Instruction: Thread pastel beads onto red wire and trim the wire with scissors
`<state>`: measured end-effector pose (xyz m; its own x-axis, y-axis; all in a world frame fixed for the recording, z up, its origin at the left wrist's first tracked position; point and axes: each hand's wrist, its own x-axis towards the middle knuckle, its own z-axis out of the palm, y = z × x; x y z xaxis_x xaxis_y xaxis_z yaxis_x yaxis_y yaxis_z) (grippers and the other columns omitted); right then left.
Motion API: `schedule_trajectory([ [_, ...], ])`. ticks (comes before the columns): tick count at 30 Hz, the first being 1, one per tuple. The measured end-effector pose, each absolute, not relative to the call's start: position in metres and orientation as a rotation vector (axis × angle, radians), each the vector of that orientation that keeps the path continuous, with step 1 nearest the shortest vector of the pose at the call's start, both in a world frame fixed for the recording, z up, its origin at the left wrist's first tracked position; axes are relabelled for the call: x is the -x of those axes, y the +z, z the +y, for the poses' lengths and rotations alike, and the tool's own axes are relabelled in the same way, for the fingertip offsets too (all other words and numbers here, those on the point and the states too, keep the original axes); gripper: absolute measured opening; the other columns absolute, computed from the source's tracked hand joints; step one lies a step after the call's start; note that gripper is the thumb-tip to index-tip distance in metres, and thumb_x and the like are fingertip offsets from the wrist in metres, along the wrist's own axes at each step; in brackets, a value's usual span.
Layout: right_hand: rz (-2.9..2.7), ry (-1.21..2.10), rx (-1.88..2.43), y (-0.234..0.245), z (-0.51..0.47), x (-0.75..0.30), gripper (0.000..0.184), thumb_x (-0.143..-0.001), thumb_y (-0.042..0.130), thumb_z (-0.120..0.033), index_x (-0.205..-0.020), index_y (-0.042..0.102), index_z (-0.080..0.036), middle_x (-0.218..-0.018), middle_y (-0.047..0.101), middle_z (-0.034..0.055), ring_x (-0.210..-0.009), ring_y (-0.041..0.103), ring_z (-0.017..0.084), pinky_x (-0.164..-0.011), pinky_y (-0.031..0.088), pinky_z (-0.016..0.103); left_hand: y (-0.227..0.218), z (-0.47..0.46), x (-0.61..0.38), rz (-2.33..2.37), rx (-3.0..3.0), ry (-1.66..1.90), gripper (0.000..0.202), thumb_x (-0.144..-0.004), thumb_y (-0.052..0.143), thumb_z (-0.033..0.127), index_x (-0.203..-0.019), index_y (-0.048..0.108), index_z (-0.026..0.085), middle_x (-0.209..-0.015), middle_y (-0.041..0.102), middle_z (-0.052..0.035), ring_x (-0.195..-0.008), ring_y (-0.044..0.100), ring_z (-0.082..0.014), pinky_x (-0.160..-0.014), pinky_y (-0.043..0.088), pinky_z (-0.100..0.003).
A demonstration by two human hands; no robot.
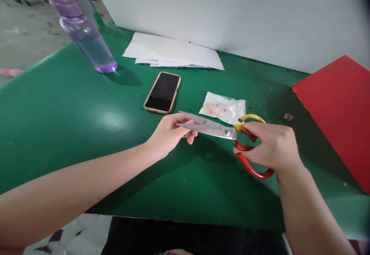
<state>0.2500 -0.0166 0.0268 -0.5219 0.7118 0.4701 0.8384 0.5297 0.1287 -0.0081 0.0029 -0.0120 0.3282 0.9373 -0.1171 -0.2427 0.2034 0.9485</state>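
My right hand (273,145) grips a pair of scissors (214,128) by its handles, one yellow and one red. The two blades are slightly parted and point left. At the blade tips is my left hand (170,133), its fingers curled in with the thumb against them. The blades partly cover these fingers, so whatever they pinch, if anything, cannot be made out. Just beyond the scissors lies a small clear plastic bag (222,107) with tiny coloured bits inside. A phone (162,93) with a dark screen lies beyond my left hand.
A purple bottle (92,50) of liquid stands at the back left of the green table (58,120). White paper sheets (173,50) lie along the pale panel (231,16). A red box-like object (341,108) occupies the right side, with a small scrap (288,117) beside it.
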Motion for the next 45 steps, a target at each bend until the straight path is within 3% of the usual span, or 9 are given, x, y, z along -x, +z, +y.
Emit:
schedule_trajectory([
  [12, -2.414, -0.657, 1.189, 0.030, -0.019, -0.249, 0.021, -0.069, 0.066, -0.038, -0.069, 0.061, -0.018, -0.049, 0.052, -0.0034, -0.044, 0.049, 0.012, -0.044, 0.032, 0.025, -0.015, 0.003, 0.008, 0.847, -1.044, 0.978, 0.015, -0.089, 0.057, 0.020, -0.086, 0.072, 0.017, -0.058, 0.062, 0.0013, -0.047, 0.055, -0.0079, -0.054, 0.045, -0.025],
  [18, -2.317, -0.833, 1.183, 0.026, -0.020, -0.249, 0.030, -0.072, 0.067, -0.035, -0.054, 0.047, -0.021, -0.042, 0.041, -0.0040, -0.039, 0.040, 0.011, -0.043, 0.026, 0.026, -0.009, 0.002, 0.009, 0.793, -1.067, 0.961, 0.019, -0.087, 0.063, 0.028, -0.074, 0.068, 0.015, -0.060, 0.061, 0.0015, -0.049, 0.056, -0.0072, -0.056, 0.047, -0.023],
  [29, -2.051, -0.451, 1.893, 0.014, -0.010, -0.240, 0.039, -0.071, 0.066, -0.054, -0.061, 0.045, -0.022, -0.047, 0.043, -0.0031, -0.042, 0.038, 0.012, -0.045, 0.024, 0.025, -0.007, 0.002, 0.007, 0.757, -1.009, 1.043, 0.011, -0.085, 0.067, 0.026, -0.089, 0.070, 0.016, -0.067, 0.065, 0.0020, -0.047, 0.061, -0.0070, -0.050, 0.052, -0.020],
  [32, -2.128, -0.294, 2.072, 0.013, -0.007, -0.239, 0.043, -0.070, 0.065, -0.059, -0.062, 0.047, -0.022, -0.051, 0.052, -0.0016, -0.044, 0.043, 0.013, -0.045, 0.023, 0.025, -0.007, 0.001, 0.007, 0.767, -1.010, 1.042, 0.012, -0.084, 0.068, 0.027, -0.089, 0.069, 0.016, -0.070, 0.067, 0.0007, -0.047, 0.062, -0.0080, -0.048, 0.054, -0.020],
  [35, -2.202, -0.169, 2.043, 0.011, -0.007, -0.241, 0.034, -0.072, 0.068, -0.053, -0.080, 0.061, -0.021, -0.067, 0.067, 0.0020, -0.056, 0.059, 0.020, -0.048, 0.034, 0.027, -0.006, 0.001, 0.007, 0.762, -1.014, 1.042, 0.013, -0.084, 0.068, 0.027, -0.089, 0.068, 0.016, -0.071, 0.068, 0.0002, -0.047, 0.063, -0.0086, -0.048, 0.055, -0.020],
  [38, -2.180, -0.104, 1.877, 0.014, -0.010, -0.242, 0.041, -0.075, 0.068, -0.051, -0.102, 0.065, -0.021, -0.087, 0.074, 0.0052, -0.069, 0.068, 0.022, -0.056, 0.046, 0.031, -0.005, 0.001, 0.007, 0.767, -1.032, 1.044, 0.013, -0.084, 0.069, 0.028, -0.088, 0.068, 0.015, -0.071, 0.069, 0.0000, -0.047, 0.063, -0.0085, -0.049, 0.055, -0.020],
  [43, -1.920, -0.259, 1.352, 0.026, -0.025, -0.225, 0.009, -0.081, 0.067, -0.021, -0.090, 0.068, -0.021, -0.084, 0.073, 0.0009, -0.074, 0.068, 0.015, -0.070, 0.054, 0.028, -0.002, -0.003, 0.006, 0.790, -1.072, 1.039, 0.014, -0.084, 0.069, 0.027, -0.086, 0.066, 0.013, -0.075, 0.072, -0.0014, -0.049, 0.064, -0.0088, -0.050, 0.056, -0.021],
  [45, -1.830, -0.207, 1.225, 0.027, -0.032, -0.212, 0.014, -0.078, 0.070, -0.015, -0.090, 0.068, -0.022, -0.083, 0.073, -0.0003, -0.069, 0.067, 0.013, -0.065, 0.055, 0.024, 0.000, -0.006, 0.004, 0.804, -1.090, 1.021, 0.014, -0.084, 0.069, 0.026, -0.085, 0.064, 0.013, -0.075, 0.072, -0.0014, -0.050, 0.064, -0.0086, -0.051, 0.056, -0.020],
])
